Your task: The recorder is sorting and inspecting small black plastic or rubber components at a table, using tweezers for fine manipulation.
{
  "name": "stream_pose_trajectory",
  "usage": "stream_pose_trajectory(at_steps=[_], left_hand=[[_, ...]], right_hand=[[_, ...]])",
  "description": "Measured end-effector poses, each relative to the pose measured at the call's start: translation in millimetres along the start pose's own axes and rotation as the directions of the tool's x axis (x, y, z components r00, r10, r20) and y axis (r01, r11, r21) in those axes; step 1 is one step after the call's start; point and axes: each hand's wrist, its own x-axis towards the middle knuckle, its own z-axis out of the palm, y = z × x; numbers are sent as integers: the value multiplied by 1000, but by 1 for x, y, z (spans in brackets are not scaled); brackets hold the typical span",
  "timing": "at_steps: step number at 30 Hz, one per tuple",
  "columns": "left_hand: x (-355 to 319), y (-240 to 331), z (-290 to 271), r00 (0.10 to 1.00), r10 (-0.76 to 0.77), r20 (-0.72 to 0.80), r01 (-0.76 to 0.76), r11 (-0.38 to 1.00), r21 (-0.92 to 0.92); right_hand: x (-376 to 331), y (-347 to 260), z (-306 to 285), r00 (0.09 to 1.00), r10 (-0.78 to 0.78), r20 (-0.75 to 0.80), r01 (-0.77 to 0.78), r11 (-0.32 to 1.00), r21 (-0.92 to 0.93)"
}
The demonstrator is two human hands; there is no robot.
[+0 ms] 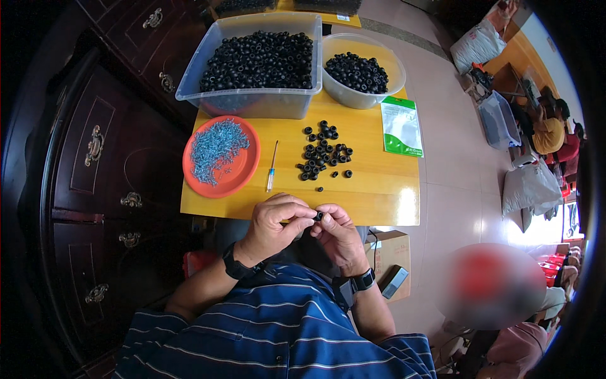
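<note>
Just past the table's near edge, my two hands meet at the fingertips. A small black ring-shaped part (pixel 319 216) sits pinched in the thumb and fingers of my right hand (pixel 343 239). My left hand (pixel 276 222) is closed in a pinch, its fingertips touching that part; what else they hold is hidden. Beyond them lies a loose group of similar black parts (pixel 322 151) on the yellow table (pixel 372 189). To the left, a screwdriver (pixel 271 174) with a clear and blue handle lies beside an orange plate (pixel 252 165) heaped with small silvery screws (pixel 214 148).
Behind stand a clear rectangular bin (pixel 252 101) and a round tub (pixel 353 96), both full of black parts. A green-and-white packet (pixel 402 129) lies at the right edge. Dark drawers (pixel 95 189) flank the left; a cardboard box (pixel 394 243) stands below right. Other people sit far right.
</note>
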Motion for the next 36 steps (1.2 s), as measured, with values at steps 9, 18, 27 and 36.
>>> stream_pose_trajectory(at_steps=[9,18,27,36], left_hand=[[-5,1,-1,990,-139,32,142,978,-155],[-4,1,-10,976,-180,123,199,964,-173],[7,5,-23,916,-196,349,289,928,-237],[5,3,-25,908,-120,402,215,956,-201]], right_hand=[[0,2,-3,999,-31,-15,30,999,-32],[0,-1,3,1000,-20,-3,20,998,-57],[3,-21,15,996,48,74,-32,977,-209],[3,-17,8,991,104,83,-83,971,-225]])
